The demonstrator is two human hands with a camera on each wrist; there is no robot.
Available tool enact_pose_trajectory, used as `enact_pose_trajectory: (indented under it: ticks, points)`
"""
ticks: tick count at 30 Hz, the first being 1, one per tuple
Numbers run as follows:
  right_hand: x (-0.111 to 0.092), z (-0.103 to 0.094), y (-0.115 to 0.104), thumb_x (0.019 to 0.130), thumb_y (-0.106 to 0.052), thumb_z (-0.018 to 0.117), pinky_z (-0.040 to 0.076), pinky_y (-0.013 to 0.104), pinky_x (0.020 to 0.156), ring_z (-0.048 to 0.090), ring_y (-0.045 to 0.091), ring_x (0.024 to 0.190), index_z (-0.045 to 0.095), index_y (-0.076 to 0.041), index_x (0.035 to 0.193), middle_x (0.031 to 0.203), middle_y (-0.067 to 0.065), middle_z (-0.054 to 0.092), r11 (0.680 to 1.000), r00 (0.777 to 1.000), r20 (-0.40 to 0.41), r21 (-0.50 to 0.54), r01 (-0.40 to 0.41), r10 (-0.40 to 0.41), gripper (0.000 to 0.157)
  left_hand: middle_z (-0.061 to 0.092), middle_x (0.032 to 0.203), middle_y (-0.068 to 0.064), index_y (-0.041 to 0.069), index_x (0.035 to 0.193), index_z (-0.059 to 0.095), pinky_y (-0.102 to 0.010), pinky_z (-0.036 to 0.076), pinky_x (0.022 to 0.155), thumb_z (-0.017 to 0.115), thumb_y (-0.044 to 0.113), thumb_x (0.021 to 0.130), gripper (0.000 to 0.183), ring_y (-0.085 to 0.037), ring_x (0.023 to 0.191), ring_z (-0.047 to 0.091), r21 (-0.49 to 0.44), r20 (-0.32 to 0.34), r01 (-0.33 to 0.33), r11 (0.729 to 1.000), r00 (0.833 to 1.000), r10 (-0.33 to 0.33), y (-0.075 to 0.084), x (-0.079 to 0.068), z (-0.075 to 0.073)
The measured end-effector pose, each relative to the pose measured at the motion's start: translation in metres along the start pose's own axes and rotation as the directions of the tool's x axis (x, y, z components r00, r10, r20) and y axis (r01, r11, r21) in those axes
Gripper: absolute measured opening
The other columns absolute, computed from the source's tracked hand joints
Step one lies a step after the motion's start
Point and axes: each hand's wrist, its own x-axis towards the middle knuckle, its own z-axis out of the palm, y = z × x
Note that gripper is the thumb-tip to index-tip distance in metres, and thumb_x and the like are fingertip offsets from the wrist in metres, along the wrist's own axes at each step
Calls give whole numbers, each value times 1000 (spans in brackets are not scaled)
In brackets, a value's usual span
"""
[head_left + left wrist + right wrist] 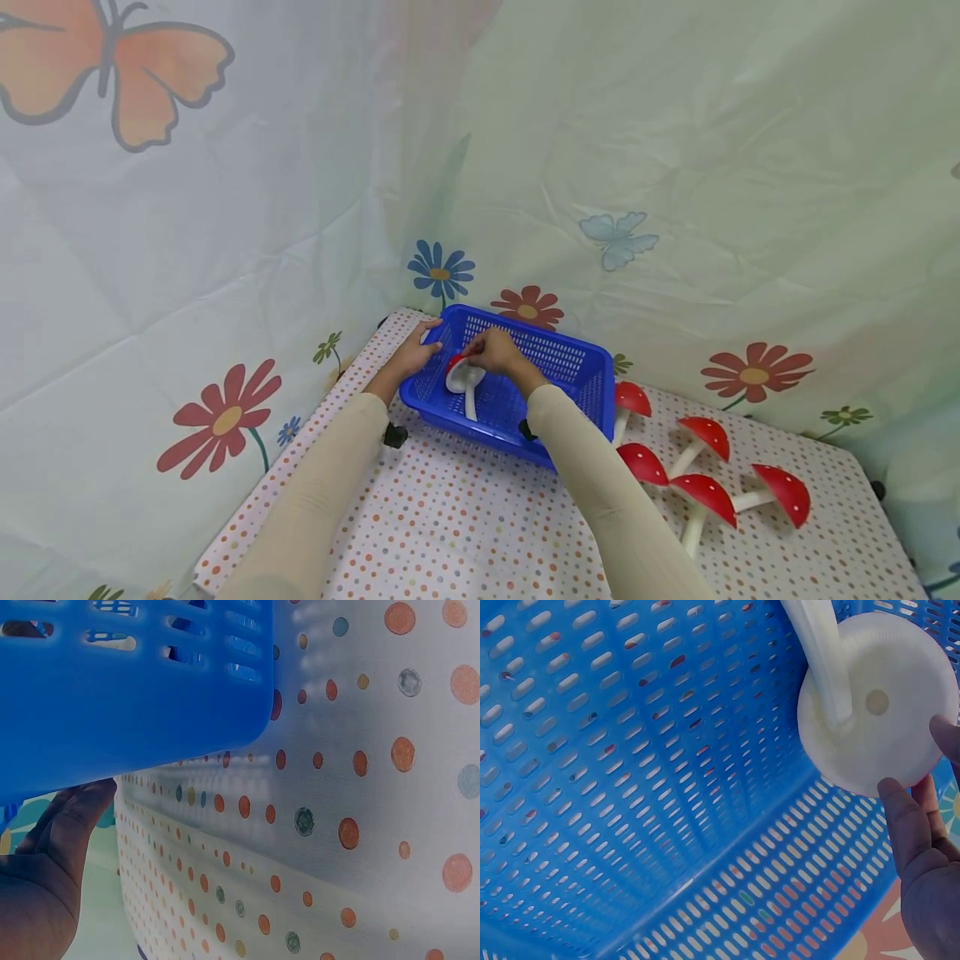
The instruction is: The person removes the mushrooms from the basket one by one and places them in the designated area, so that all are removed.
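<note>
A blue plastic basket with slotted walls stands on the dotted table. My left hand holds its left rim; in the left wrist view the fingers lie against the basket's outer side. Inside the basket, at its left end, is a toy mushroom with a red cap and white stem. My right hand pinches the edge of that cap between thumb and fingers. The right wrist view shows the cap's white underside, with the stem pointing away from the hand.
Several red-capped mushrooms with white spots lie on the dotted tablecloth right of the basket. A printed curtain with flowers and butterflies hangs behind and to the left of the table. Small black clips sit at the table's edge.
</note>
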Motion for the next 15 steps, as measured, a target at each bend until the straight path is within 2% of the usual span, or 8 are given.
enact_pose_trajectory:
  ticks: [8, 15]
  points:
    - [-5, -7, 7, 88, -12, 74, 59, 30, 73, 70, 17, 83, 80, -8, 95, 95, 7, 77, 997, 998, -42, -57, 48, -50, 10, 25, 164, -9, 28, 152, 35, -60, 25, 118, 50, 22, 102, 53, -40, 148, 27, 14, 0, 9, 1000, 1000, -9, 4, 2, 5]
    - [-18, -13, 15, 88, -13, 74, 58, 31, 78, 65, 17, 90, 81, -11, 94, 96, 3, 75, 998, 992, -113, -55, 44, -50, 10, 25, 164, -10, 29, 153, 34, -61, 24, 118, 50, 23, 102, 53, -41, 149, 26, 24, 9, 35, 999, 999, -35, 1, 3, 9]
